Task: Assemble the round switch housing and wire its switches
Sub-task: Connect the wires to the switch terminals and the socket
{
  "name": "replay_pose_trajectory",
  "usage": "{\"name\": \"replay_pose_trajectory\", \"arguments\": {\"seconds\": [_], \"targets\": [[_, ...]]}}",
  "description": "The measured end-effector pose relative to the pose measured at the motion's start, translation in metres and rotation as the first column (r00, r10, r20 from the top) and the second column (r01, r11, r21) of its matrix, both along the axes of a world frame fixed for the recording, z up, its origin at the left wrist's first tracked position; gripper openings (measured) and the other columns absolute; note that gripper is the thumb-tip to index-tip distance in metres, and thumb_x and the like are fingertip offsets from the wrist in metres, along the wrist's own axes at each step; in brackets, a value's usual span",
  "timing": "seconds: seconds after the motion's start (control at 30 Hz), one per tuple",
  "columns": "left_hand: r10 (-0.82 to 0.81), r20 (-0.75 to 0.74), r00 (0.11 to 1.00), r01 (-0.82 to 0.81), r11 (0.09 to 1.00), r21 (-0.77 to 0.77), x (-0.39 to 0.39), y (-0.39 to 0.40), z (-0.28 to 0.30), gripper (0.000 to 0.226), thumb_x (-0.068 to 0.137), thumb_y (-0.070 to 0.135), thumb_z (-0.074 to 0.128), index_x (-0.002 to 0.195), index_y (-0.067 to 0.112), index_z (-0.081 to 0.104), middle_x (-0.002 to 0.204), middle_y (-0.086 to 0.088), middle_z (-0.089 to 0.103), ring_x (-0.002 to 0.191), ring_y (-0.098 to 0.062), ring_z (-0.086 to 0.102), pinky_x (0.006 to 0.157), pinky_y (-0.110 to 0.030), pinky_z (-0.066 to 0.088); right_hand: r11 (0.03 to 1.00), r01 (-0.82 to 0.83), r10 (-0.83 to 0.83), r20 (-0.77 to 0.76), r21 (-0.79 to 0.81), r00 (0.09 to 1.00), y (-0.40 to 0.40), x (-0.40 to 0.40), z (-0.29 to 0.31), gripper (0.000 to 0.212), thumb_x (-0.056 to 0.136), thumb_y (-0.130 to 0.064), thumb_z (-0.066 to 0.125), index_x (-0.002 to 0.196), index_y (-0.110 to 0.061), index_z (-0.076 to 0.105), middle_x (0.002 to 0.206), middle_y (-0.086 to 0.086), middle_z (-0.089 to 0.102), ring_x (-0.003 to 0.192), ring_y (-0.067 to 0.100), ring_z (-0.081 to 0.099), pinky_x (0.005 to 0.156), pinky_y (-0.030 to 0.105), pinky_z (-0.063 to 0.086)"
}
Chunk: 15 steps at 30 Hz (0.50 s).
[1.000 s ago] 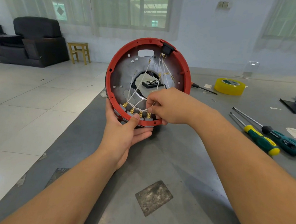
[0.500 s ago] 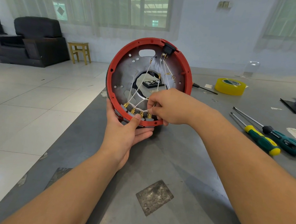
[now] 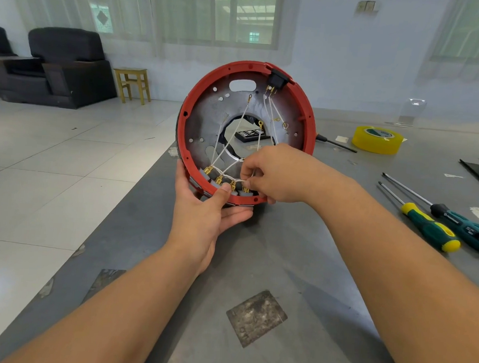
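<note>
The round switch housing (image 3: pixel 246 130) stands on edge at frame centre, its lower rim cradled by the left hand (image 3: pixel 202 212), thumb pressed on the rim. The right hand (image 3: pixel 273 173) pinches a white wire (image 3: pixel 234 178) by the grey switches (image 3: pixel 226 184) at the bottom. Four brass terminals look seated — yet several ring-ended leads higher up hang loose, so wiring seems partly done.

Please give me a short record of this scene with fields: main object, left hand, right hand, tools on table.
main object: round red-rimmed switch housing, stood on edge
left hand: grips the housing's lower rim, thumb inside
right hand: pinches thin white wires by the brass terminals
tools on table: two green-handled screwdrivers, yellow tape roll
</note>
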State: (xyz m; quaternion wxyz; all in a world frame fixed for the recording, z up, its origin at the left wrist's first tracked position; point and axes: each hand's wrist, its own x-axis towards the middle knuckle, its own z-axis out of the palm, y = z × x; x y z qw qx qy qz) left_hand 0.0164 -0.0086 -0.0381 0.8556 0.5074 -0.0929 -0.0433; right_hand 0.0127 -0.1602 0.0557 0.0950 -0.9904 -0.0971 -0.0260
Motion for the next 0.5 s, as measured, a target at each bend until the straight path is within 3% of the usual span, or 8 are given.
{"name": "replay_pose_trajectory", "arguments": {"seconds": [0.33, 0.5], "targets": [[0.017, 0.001, 1.000, -0.017, 1.000, -0.012, 0.001, -0.002, 0.001, 0.083, 0.103, -0.006, 0.058, 0.157, 0.048, 0.028, 0.144, -0.017, 0.059, 0.089, -0.047, 0.077, 0.071, -0.049, 0.066, 0.995, 0.028, -0.019, 0.087, -0.096, 0.996, 0.001, 0.001, -0.006, 0.013, 0.100, -0.028, 0.055, 0.093, -0.031, 0.065, 0.078, -0.010, 0.061, 0.078, 0.014, 0.064, 0.075, 0.039, 0.058], [0.014, -0.030, 0.999, -0.014, 1.000, -0.012, 0.002, -0.001, 0.003, 0.083, 0.103, -0.004, 0.059, 0.157, 0.050, 0.025, 0.142, -0.017, 0.061, 0.092, -0.046, 0.077, 0.074, -0.049, 0.066, 1.000, -0.017, 0.021, 0.198, -0.025, 0.980, -0.006, -0.004, -0.019, 0.013, 0.100, -0.034, 0.056, 0.112, -0.031, 0.060, 0.081, -0.010, 0.059, 0.087, 0.021, 0.062, 0.077, 0.041, 0.055]]}}
